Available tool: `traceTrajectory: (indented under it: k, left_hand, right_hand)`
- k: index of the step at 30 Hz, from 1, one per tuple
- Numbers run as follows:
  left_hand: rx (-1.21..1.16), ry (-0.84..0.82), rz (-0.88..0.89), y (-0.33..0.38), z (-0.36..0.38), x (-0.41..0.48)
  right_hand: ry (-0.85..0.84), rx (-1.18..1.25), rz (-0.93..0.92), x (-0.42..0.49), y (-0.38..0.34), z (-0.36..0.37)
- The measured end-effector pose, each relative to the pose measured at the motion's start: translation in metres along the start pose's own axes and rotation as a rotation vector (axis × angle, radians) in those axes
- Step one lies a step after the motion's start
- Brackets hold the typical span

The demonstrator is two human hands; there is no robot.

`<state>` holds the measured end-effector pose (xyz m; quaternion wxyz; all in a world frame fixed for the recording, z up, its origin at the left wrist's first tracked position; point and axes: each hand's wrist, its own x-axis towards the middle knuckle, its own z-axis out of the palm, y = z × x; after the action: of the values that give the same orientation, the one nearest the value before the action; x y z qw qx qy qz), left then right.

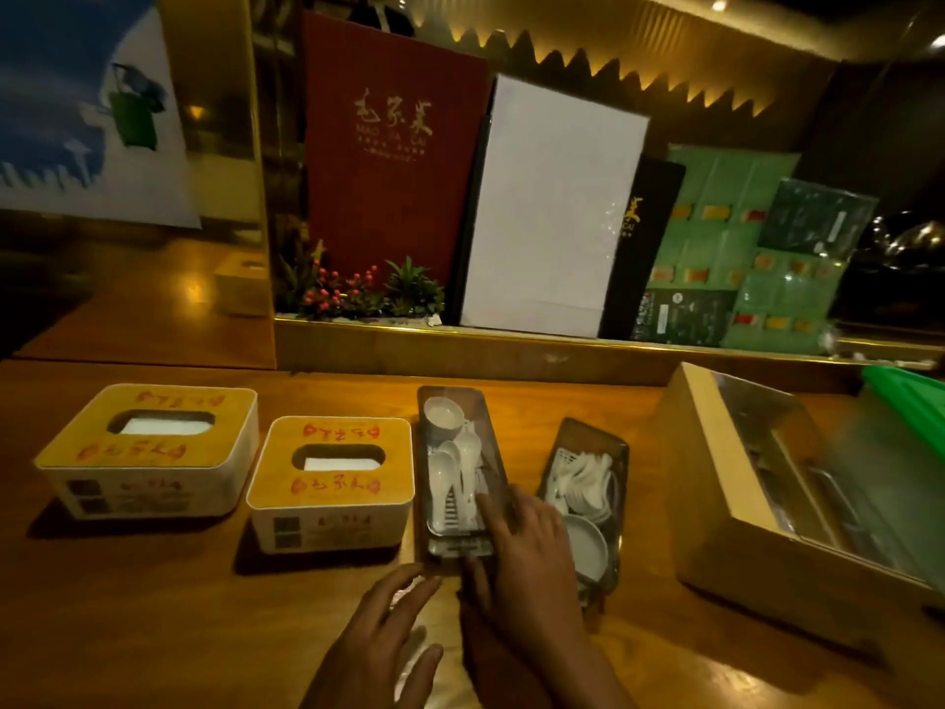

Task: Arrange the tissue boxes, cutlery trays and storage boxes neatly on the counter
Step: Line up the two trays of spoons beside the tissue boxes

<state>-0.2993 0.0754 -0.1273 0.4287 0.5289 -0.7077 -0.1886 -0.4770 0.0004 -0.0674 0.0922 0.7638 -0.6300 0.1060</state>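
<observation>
1. Your right hand (526, 550) lies flat over the near right corner of the left cutlery tray (460, 468), fingers (492, 514) spread wide across its rim and thumb against its near end; it presses and steers the tray and does not lift it.
2. Your left hand (378, 642) rests open on the counter (153, 606) just short of the same tray's near left corner, fingers loosely spread, holding nothing.
3. That tray, a narrow dark one carrying white spoons and a small white bowl, stands lengthwise, just beside the smaller tissue box (330, 483) and roughly parallel with it.
4. A second cutlery tray (588, 498), near on the right and also filled with white spoons and a dish, sits skewed, its far end angled toward the right.
5. Two tissue boxes occupy the left: the smaller one, then the larger tissue box (148, 447), side by side but with unequal front edges.
6. At far right a wooden storage box (757, 483) with a clear lid stands turned at an angle, well apart from the trays.
7. Step in hand, as judged: squaring the left tray against the smaller tissue box.
8. Next move likely calls for a two-handed nudge to align its near end, then rotating the skewed tray parallel and closing the gap, gently, since the loose spoons may shift.
</observation>
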Motion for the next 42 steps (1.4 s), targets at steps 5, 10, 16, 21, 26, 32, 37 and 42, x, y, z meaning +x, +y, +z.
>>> traceTrajectory:
  k: [5,10,16,21,26,32,37,42]
  left_hand:
    - [-0.159,-0.008,-0.074,0.014,0.018,-0.014]
    - [-0.254,-0.136,-0.112,0.036,0.033,-0.004]
    - [-0.241,-0.220,-0.153,0.067,0.063,0.016]
    - [-0.211,-0.205,-0.218,0.092,0.109,0.034]
    - [-0.169,-0.063,-0.323,0.114,0.153,0.054]
    - [-0.129,0.125,-0.423,0.134,0.165,0.066]
    - [-0.023,0.208,-0.477,0.139,0.163,0.061]
    - [-0.028,0.254,-0.549,0.145,0.164,0.064]
  right_hand:
    - [-0.068,0.054,0.218,-0.031,0.062,-0.006]
    - [-0.213,0.186,0.082,-0.037,0.099,-0.013]
    - [-0.195,0.392,-0.110,-0.046,0.145,-0.009]
    - [-0.163,0.554,-0.251,-0.036,0.179,0.001]
    - [-0.204,0.679,-0.347,-0.015,0.199,0.008]
    - [-0.094,0.431,-0.471,-0.008,0.212,0.041]
    - [-0.183,0.490,-0.498,-0.011,0.205,0.027]
    - [-0.182,0.488,-0.594,-0.009,0.225,0.006]
